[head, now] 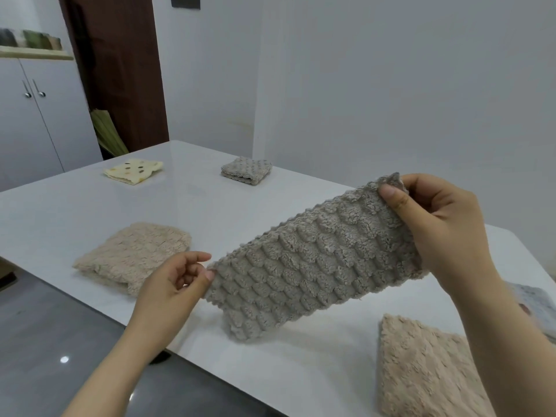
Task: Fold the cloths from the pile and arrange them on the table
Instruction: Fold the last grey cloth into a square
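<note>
A grey fluffy cloth (310,263) with a bumpy scale-like texture is stretched in the air above the white table (210,212), folded into a long strip. My left hand (177,284) pinches its lower left end. My right hand (436,227) grips its upper right end, higher up. The strip's lower corner hangs close to the table top. Around it lie a folded beige cloth (132,257) at the left, a folded grey cloth (246,170) at the back, and a folded yellow spotted cloth (134,171) at the back left.
A beige fluffy cloth (427,368) lies at the near right, with a pale patterned cloth (532,299) partly hidden behind my right forearm. The table's near edge runs diagonally over a grey floor (45,341). A white cabinet (33,115) and a brown door (120,70) stand at the left.
</note>
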